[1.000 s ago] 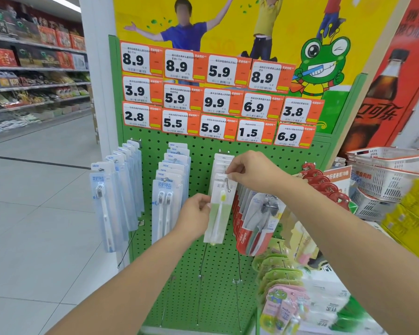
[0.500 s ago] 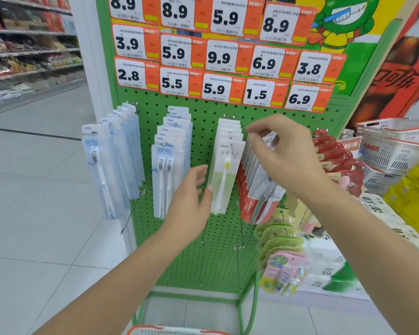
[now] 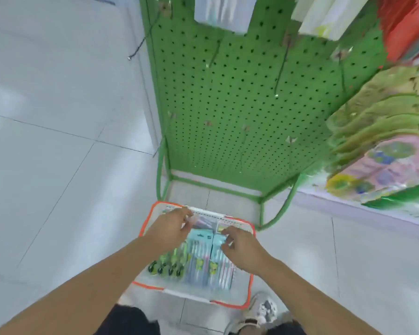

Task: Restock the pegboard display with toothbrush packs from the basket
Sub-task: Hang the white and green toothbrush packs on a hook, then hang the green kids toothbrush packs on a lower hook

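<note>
The person stands over a white basket with an orange rim (image 3: 248, 304) set on the tiled floor just in front of the foot of the green pegboard stand (image 3: 240, 112). The left hand (image 3: 171, 228) and the right hand (image 3: 242, 250) are both lowered over the basket, a little apart, fingers loosely curled; motion blur prevents confirming whether either has closed on anything. The toothbrush packs (image 3: 201, 259) lie flat in the basket, light blue header cards toward the stand. Several bare hooks (image 3: 282, 66) project from the lower board; hung stock shows at the top edge.

Assessment: the step in hand is picking the next pack from the basket. The next move calls for separating a single pack, lifting it clear, and threading its hanger hole onto a matching hook.
</note>
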